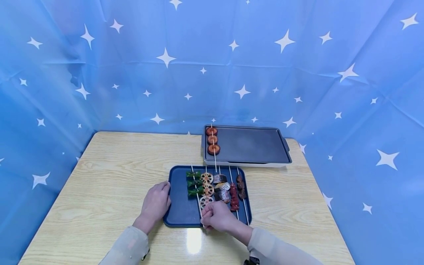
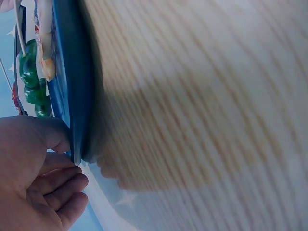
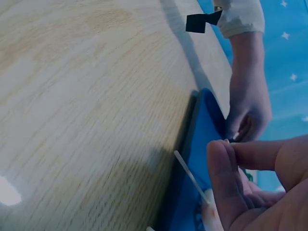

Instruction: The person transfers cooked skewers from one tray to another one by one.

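Observation:
My left hand (image 1: 155,201) holds the left edge of a dark blue tray (image 1: 179,215); in the left wrist view its thumb lies over the rim (image 2: 77,139). The right hand (image 1: 218,217) pinches the lower end of the stick of a green pepper skewer (image 1: 194,184). Whether the peppers touch the tray, I cannot tell. Right of them lies a lotus root skewer (image 1: 207,190), then a skewer of silver-skinned fish pieces (image 1: 222,187), partly hidden by the right hand. A red meat skewer (image 1: 234,198) and a brown meat skewer (image 1: 241,187) lie at the tray's right side.
Behind the tray stands a dark flat griddle (image 1: 251,143) with a light base. A skewer of round orange-brown slices (image 1: 212,140) lies on its left end, the stick reaching over the front edge. A starry blue cloth (image 1: 205,84) hangs round the wooden table (image 1: 109,176).

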Demonstrator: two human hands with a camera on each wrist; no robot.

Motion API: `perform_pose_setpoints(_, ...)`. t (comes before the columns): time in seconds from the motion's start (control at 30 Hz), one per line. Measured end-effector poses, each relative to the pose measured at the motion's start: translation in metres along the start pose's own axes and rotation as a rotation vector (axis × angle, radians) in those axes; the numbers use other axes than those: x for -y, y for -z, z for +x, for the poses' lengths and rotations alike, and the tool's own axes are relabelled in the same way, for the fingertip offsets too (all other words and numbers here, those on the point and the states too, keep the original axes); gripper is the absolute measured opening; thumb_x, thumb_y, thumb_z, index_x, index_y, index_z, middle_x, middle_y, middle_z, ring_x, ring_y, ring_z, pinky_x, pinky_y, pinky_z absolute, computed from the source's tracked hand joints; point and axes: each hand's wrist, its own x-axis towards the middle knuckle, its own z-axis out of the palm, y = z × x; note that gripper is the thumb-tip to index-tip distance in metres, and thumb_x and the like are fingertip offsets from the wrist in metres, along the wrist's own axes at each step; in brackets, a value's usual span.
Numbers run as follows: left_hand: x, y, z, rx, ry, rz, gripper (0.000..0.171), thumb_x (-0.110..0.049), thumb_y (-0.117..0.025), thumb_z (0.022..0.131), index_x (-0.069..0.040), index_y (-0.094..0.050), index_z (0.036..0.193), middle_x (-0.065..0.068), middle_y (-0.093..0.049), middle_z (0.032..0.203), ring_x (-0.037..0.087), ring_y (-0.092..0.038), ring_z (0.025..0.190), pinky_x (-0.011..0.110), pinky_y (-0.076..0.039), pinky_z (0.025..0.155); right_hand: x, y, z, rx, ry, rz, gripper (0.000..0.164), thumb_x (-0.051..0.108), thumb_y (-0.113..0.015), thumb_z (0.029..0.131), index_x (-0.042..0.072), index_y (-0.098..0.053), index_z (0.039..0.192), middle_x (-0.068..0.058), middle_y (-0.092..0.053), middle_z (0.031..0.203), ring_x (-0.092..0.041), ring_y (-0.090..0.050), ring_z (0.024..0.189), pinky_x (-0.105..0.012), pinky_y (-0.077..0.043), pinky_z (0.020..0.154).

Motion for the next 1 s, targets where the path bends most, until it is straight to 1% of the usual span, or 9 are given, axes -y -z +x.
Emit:
perform_pose_setpoints(0.23, 0.001, -0.001, 0.0, -0.013, -0.009, 0.008, 0.038, -0.006, -0.068, 0.079, 0.007, -0.068, 0.114, 0.019, -0.067, 0.116, 0.034, -0.065, 0.105, 0.044, -0.055, 0.094, -0.001, -0.009, 0.003, -0.019, -0.037, 0.075, 0.01, -0.007, -0.067, 0.08, -0.008, -0.064, 0.09, -0.009, -0.067, 0.068, -0.011, -0.064, 0.055, -0.029, -0.061, 0.056)
perform_pose_setpoints(0.43, 0.001, -0.001, 0.0, 0.002, -0.004, 0.012, 0.038, -0.007, -0.067, 0.08, 0.007, -0.067, 0.115, 0.019, -0.067, 0.117, 0.034, -0.065, 0.106, 0.044, -0.055, 0.094, -0.004, -0.018, 0.006, -0.039, -0.067, 0.119, 0.015, -0.007, -0.068, 0.08, -0.01, -0.063, 0.094, -0.007, -0.066, 0.068, -0.012, -0.064, 0.054, -0.031, -0.062, 0.057)
perform_pose_setpoints(0.67, 0.001, 0.0, 0.0, -0.001, -0.005, 0.007, 0.038, -0.007, -0.067, 0.08, 0.008, -0.067, 0.116, 0.02, -0.067, 0.118, 0.035, -0.064, 0.107, 0.045, -0.054, 0.095, -0.005, -0.026, 0.01, -0.039, -0.086, 0.152, 0.021, -0.009, -0.068, 0.079, -0.008, -0.058, 0.097, -0.017, -0.071, 0.075, -0.013, -0.064, 0.054, -0.035, -0.062, 0.055)
perform_pose_setpoints(0.83, 0.0, 0.001, 0.0, -0.001, -0.004, -0.006, 0.039, -0.006, -0.067, 0.08, 0.009, -0.066, 0.116, 0.021, -0.066, 0.118, 0.036, -0.064, 0.107, 0.046, -0.054, 0.095, -0.004, -0.03, 0.013, -0.028, -0.11, 0.175, 0.021, -0.01, -0.068, 0.078, -0.008, -0.058, 0.096, -0.016, -0.07, 0.074, -0.014, -0.065, 0.055, -0.037, -0.063, 0.057)
perform_pose_setpoints(1.0, 0.0, 0.001, 0.0, -0.003, -0.002, -0.013, 0.039, -0.006, -0.067, 0.08, 0.009, -0.066, 0.116, 0.021, -0.067, 0.118, 0.036, -0.064, 0.107, 0.046, -0.054, 0.095, -0.004, -0.033, 0.015, -0.027, -0.125, 0.174, 0.019, -0.011, -0.068, 0.078, -0.007, -0.058, 0.094, -0.014, -0.069, 0.072, -0.014, -0.065, 0.054, -0.037, -0.063, 0.057)
